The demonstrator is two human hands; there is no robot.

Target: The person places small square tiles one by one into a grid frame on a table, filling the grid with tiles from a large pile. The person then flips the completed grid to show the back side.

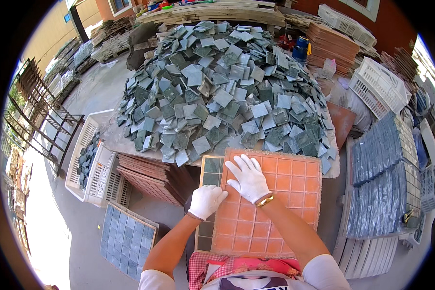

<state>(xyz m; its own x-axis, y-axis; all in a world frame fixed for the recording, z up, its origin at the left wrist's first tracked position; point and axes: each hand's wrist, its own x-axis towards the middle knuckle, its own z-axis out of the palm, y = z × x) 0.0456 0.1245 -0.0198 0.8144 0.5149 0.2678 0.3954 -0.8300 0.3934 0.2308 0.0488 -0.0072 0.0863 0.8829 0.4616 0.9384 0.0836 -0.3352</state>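
In front of me lies an orange grid panel (290, 217) with square recesses. It overlaps a framed board of dark green square tiles (206, 229), whose left strip shows from under it. My right hand (250, 181), in a white glove, rests flat on the upper left of the orange panel with fingers apart. Closed at that panel's left edge is my white-gloved left hand (207, 202); its fingertips are partly hidden. Beyond both hands, a large heap of loose green-grey stone tiles (217, 92) covers the table (112, 140).
To the left stands a white crate (89, 186) holding dark tiles, with stacked reddish panels (152, 176) beside it. A tiled sheet (125, 237) leans low at the left. Stacks of tiled sheets (377, 193) rise at the right, below a white crate (379, 87). A metal rack (43, 116) stands far left.
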